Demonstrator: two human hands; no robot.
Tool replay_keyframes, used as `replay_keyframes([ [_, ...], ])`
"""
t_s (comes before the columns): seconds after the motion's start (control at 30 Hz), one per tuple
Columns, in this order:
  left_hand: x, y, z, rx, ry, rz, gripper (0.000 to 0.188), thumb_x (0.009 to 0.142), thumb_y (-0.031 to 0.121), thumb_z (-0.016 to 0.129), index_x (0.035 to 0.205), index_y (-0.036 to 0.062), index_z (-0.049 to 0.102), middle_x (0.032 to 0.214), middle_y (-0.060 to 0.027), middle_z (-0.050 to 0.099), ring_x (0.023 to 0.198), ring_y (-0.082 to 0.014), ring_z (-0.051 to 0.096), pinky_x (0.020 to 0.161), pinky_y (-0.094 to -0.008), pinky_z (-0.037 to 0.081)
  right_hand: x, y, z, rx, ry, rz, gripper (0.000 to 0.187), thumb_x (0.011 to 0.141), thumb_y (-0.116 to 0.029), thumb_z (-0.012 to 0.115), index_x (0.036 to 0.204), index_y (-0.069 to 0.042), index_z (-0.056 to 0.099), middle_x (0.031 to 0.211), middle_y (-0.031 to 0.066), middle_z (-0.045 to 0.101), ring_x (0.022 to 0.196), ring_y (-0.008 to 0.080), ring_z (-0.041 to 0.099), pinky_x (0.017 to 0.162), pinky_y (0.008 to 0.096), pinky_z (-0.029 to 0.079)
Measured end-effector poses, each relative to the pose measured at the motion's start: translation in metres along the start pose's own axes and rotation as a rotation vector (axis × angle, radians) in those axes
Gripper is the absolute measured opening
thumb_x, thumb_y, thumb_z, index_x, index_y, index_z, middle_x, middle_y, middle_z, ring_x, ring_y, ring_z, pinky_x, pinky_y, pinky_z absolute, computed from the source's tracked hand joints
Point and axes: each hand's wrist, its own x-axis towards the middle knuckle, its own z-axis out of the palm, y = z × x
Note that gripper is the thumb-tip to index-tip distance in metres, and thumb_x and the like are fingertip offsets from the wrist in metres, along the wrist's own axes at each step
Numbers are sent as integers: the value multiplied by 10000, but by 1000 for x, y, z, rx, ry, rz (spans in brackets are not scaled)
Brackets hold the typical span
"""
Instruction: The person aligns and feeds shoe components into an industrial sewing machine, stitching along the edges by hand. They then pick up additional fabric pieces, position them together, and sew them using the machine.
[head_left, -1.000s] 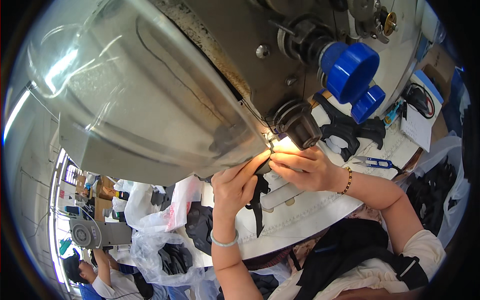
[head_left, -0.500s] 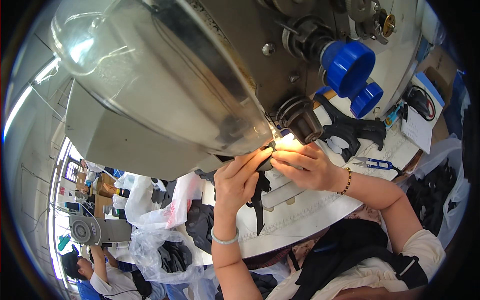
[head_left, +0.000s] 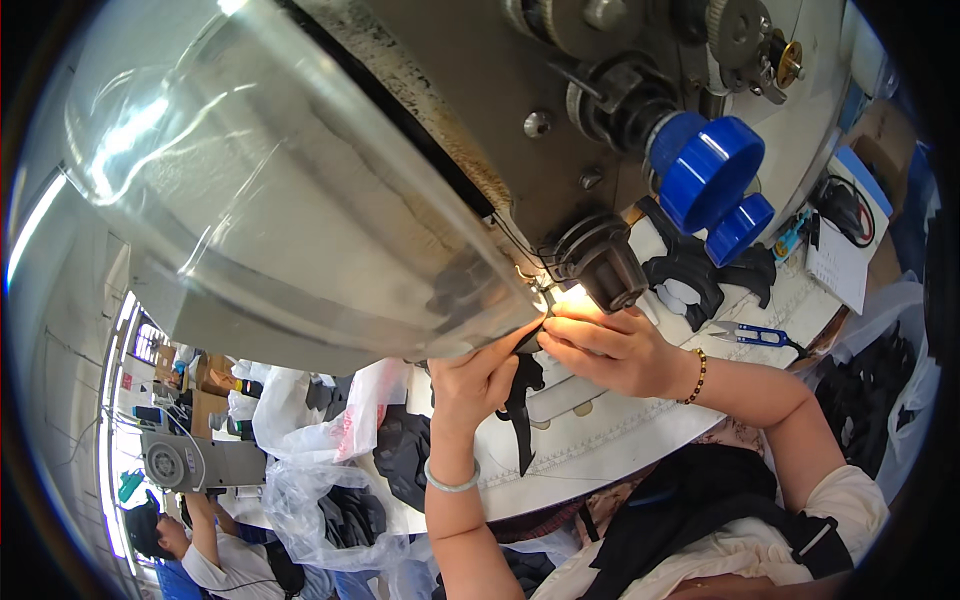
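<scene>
Both my hands are at the needle area of a sewing machine [head_left: 450,60], in the bright light of its lamp. My left hand [head_left: 468,385] pinches a black fabric piece [head_left: 518,415], part of which hangs down over the white table beside my fingers. My right hand [head_left: 622,352] is closed at the same piece, its fingertips close to those of the left. The clear curved cover [head_left: 300,200] of the machine hides part of the left fingers. A dark round fitting [head_left: 605,265] stands just above my right fingers.
Blue knobs [head_left: 710,175] jut from the machine. Right of it lie black cut pieces [head_left: 695,265], blue-handled thread snips [head_left: 750,333] and a notepad [head_left: 838,262]. Plastic bags [head_left: 305,490] with black pieces are at left. Beyond them, another person [head_left: 235,560] works at another machine [head_left: 205,462].
The machine and its clear cover look larger and closer. My hands sit slightly lower in the picture, still together at the black fabric piece.
</scene>
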Motion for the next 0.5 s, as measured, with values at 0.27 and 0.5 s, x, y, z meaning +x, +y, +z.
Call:
replay_keyframes([
  [0.27,-2,3,1,24,12,12,409,597,-29,523,960,-15,711,924,-134,659,936,-300,640,863,-390,495,-2,3,2,46,29,-6,253,782,-136,662,1031,-99,646,1089,6,563,1040,159,562,861,306,459],
  [0.5,-5,0,4,29,11,-26,408,580,-31,527,943,-19,712,899,-129,653,905,-288,640,827,-366,503,-1,4,-1,49,13,1,239,792,-142,668,1028,-113,650,1076,-5,572,1037,158,566,846,295,472],
])
